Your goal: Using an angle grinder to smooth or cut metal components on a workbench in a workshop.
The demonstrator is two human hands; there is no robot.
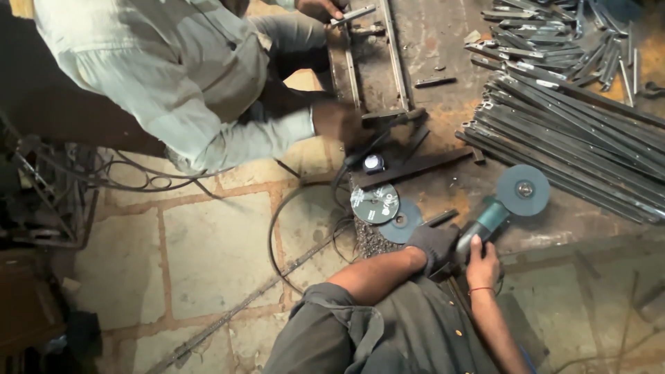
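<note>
My hands hold an angle grinder (490,216) with a teal body and a grey cutting disc (523,189), low over a rusty steel work surface (443,90). My left hand (433,246), in a dark grey glove, grips the tool's rear end. My right hand (483,266), bare with a red thread at the wrist, is wrapped around the body just behind the head. The disc hangs next to a pile of long steel strips (575,131). Two loose discs (375,203) lie just left of my gloved hand.
A co-worker in a pale shirt (159,62) crouches at the upper left, one hand (339,123) on a steel piece, the other (322,8) on a frame rail (396,55). A small tape measure (373,163), a dark flat bar (415,166) and looped cables (277,235) lie between us.
</note>
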